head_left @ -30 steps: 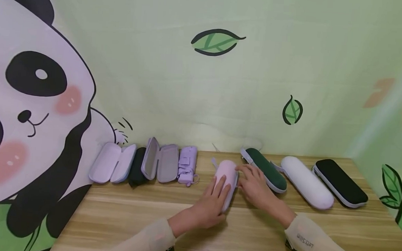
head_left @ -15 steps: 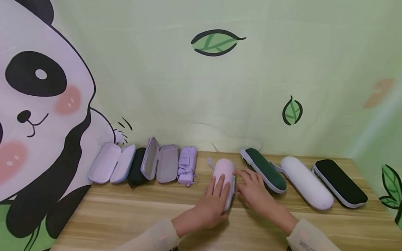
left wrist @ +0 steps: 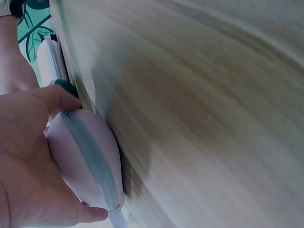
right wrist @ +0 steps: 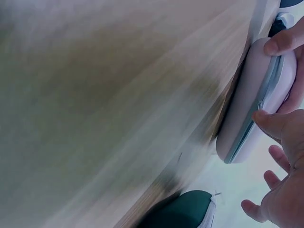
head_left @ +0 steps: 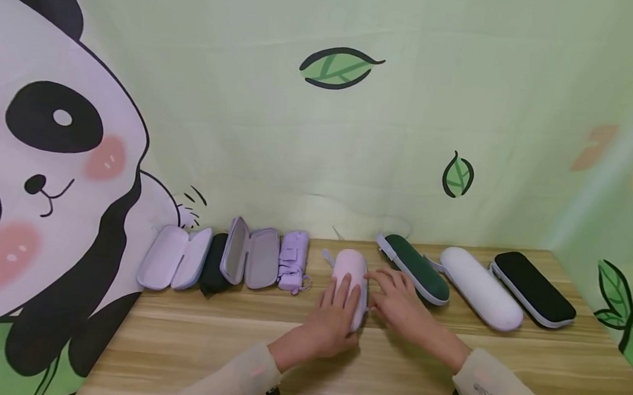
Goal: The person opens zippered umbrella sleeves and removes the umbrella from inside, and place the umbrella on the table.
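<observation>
A pink glasses case (head_left: 349, 263) lies on the table with its grey zipper seam towards my right side. My left hand (head_left: 331, 323) grips it from above, fingers spread over the top, and the thumb (right wrist: 279, 45) presses the near end by the zipper. My right hand (head_left: 399, 300) is at the case's right side. Its thumb (right wrist: 266, 121) touches the zipper beside a small pull (right wrist: 260, 105), while the other fingers (right wrist: 270, 178) are spread apart. Below the thumb in the right wrist view, a dark line runs along the seam. A strap (head_left: 328, 256) sticks out at the far left.
To the left stand an open lilac case (head_left: 163, 256), a black pouch (head_left: 215, 264), an open grey-lined case (head_left: 262, 257) and a folded purple umbrella (head_left: 294, 259). To the right lie green (head_left: 415, 268), white (head_left: 478, 286) and black (head_left: 534, 287) cases. A printed cloth hangs behind.
The pink case has shifted slightly left and turned a little, with my left hand on it. My right thumb has slid along the zipper side towards me.
</observation>
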Tool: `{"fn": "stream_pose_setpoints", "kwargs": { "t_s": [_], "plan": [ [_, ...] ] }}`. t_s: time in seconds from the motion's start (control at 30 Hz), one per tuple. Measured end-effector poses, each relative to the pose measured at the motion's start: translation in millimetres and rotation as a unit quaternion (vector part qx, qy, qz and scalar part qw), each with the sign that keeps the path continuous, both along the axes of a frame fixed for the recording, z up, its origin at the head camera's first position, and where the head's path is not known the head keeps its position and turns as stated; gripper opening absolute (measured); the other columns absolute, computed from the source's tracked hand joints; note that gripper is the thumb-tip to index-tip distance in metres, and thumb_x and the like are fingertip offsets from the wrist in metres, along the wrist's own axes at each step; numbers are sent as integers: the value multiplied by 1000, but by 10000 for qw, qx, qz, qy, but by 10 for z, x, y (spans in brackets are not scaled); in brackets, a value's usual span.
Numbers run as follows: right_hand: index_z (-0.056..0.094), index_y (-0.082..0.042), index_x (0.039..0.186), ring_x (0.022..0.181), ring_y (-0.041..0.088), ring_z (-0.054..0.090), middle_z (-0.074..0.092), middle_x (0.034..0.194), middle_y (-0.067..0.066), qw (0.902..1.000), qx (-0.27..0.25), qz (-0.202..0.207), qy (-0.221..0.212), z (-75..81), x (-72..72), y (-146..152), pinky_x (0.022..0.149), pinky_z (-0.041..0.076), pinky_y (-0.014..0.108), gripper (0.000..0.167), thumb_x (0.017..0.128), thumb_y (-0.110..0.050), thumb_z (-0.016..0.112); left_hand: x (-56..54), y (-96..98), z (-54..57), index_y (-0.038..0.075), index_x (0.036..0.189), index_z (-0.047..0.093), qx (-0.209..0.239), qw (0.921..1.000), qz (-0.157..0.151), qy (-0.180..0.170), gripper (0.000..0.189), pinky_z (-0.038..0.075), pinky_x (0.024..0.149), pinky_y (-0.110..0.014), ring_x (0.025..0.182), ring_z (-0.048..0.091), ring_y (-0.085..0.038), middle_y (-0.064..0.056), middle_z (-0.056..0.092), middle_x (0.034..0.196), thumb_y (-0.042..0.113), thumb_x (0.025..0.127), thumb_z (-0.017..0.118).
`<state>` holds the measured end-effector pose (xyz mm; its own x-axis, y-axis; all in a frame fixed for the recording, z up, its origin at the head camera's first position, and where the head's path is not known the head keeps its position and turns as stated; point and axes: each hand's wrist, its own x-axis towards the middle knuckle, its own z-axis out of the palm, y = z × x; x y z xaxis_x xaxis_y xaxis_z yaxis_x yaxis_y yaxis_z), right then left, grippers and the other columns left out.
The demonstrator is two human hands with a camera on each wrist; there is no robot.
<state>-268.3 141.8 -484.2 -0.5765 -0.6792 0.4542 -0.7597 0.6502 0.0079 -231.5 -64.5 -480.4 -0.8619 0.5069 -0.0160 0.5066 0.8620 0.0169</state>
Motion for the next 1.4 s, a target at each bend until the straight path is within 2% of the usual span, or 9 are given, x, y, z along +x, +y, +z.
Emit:
{"fn": "stream_pose_setpoints", "kwargs": {
  "t_s": [0.2,0.3,0.47,0.63,0.77,0.87,1.0,1.27,1.4],
  "plan": [
    [70,-18,76,133,40,43,57,136,11,9998,48,7,-209,27,-33,156,97,39,67,18,79,-15,88,-4,-51,36,14,161,27,-224,9986,-477,-12,105,30,115,-58,141,31,-43,-24,24,161,67,82,73],
    [69,-19,76,134,39,43,56,137,10,9997,142,-18,-207,46,-65,217,98,38,66,19,79,-17,88,3,-68,77,17,159,30,-332,9967,-736,76,105,30,114,-59,137,34,-40,-25,29,157,67,79,76],
    [69,-22,76,133,42,44,56,138,12,9996,195,118,-152,58,-93,261,97,38,67,19,78,-20,88,-8,-122,137,21,153,40,-364,9913,-1203,377,94,26,115,-64,143,30,-37,-19,33,154,65,78,77],
    [71,-23,77,134,41,42,56,139,11,9993,202,255,-205,76,-103,247,97,37,67,16,79,-23,87,-76,-232,120,24,152,39,-380,9862,-1589,281,88,18,116,-67,152,21,-38,-14,30,160,69,83,70],
    [71,-23,77,134,40,44,55,139,9,9992,226,233,-242,93,-106,227,98,37,66,16,81,-22,86,-136,-286,30,22,156,31,-393,9835,-1745,282,89,16,117,-67,153,21,-37,-11,31,161,75,88,56],
    [71,-22,78,133,41,45,54,139,9,9992,254,203,-239,83,-115,231,97,38,66,16,81,-20,86,-174,-292,-58,22,158,27,-387,9831,-1705,537,88,17,118,-65,151,24,-34,-9,32,160,77,92,46],
    [71,-19,76,133,42,44,55,138,10,9996,227,57,-149,58,-114,295,97,38,66,17,78,-16,88,-203,-250,-109,21,158,29,-208,9856,-1442,861,84,20,116,-67,148,29,-31,-8,38,157,75,95,42],
    [67,-18,74,128,45,48,57,135,13,9999,110,-33,129,24,-76,448,92,41,67,24,74,-13,90,-274,-189,-249,19,158,30,164,9938,-809,740,82,14,114,-71,148,27,-39,-14,35,158,72,96,44],
    [68,-17,75,127,43,49,58,134,11,9996,80,-33,265,8,-75,491,92,42,66,23,73,-13,91,-270,-129,-229,20,158,31,65,9949,-612,801,81,15,115,-70,148,29,-38,-14,36,158,72,97,41]
  ]
}}
